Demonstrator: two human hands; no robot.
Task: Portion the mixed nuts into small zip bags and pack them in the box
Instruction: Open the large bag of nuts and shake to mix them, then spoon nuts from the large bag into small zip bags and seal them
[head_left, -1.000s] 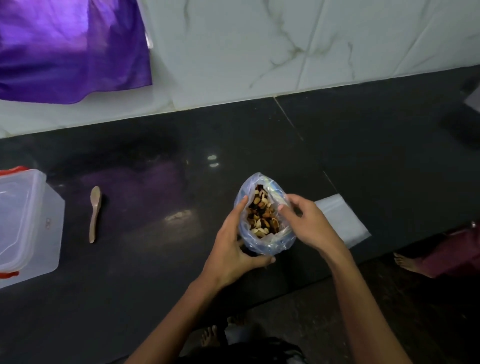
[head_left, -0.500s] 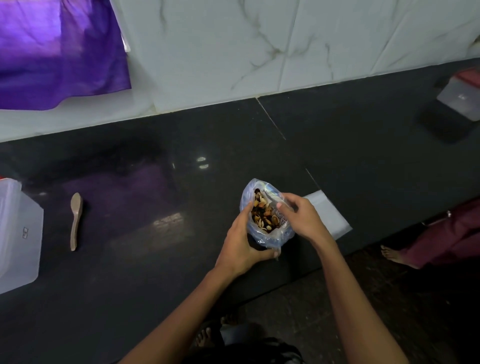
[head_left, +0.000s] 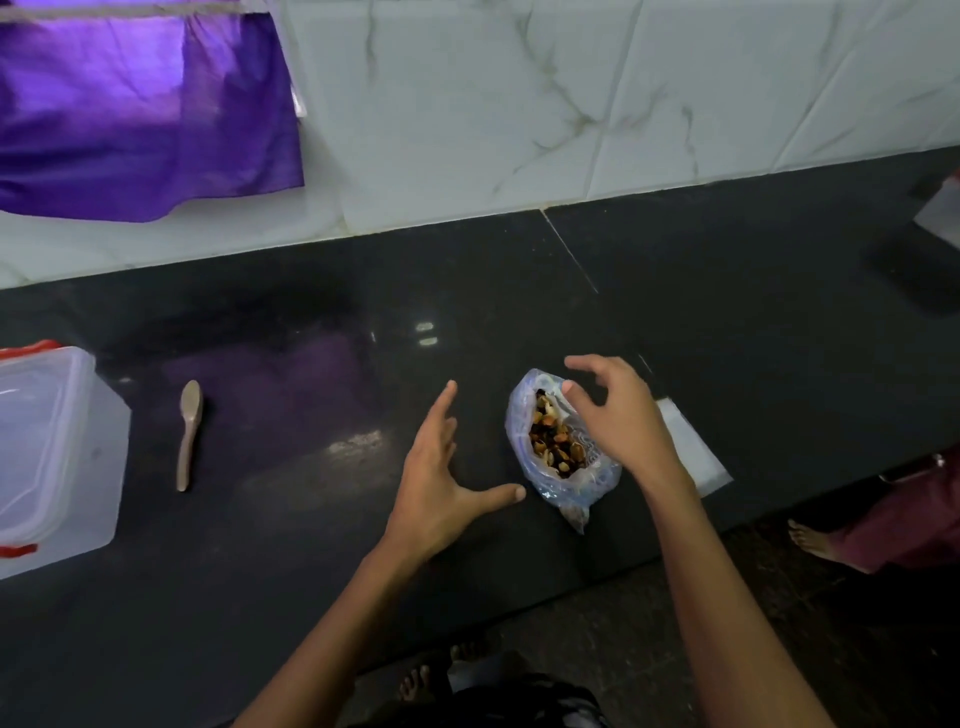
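Note:
A clear plastic bag of mixed nuts (head_left: 558, 447) lies open-mouthed on the dark counter (head_left: 311, 519). My left hand (head_left: 441, 478) hovers just left of it, fingers spread and holding nothing, thumb pointing toward the bag. My right hand (head_left: 618, 415) hangs over the bag's right side with loosely bent fingers, gripping nothing. Small empty zip bags (head_left: 693, 457) lie flat right of my right wrist, partly hidden by it. The clear plastic box (head_left: 57, 457) with red clips stands at the far left edge.
A wooden spoon (head_left: 188, 434) lies between the box and my left hand. Purple cloth (head_left: 140, 109) hangs on the marble wall. A container corner (head_left: 940, 213) shows at far right. Another person's foot (head_left: 815, 540) stands on the floor beyond the counter's near edge.
Both hands have let go of the nut bag, which now lies on the counter. My left hand moved away to the left and opened wide; my right hand lifted above the bag.

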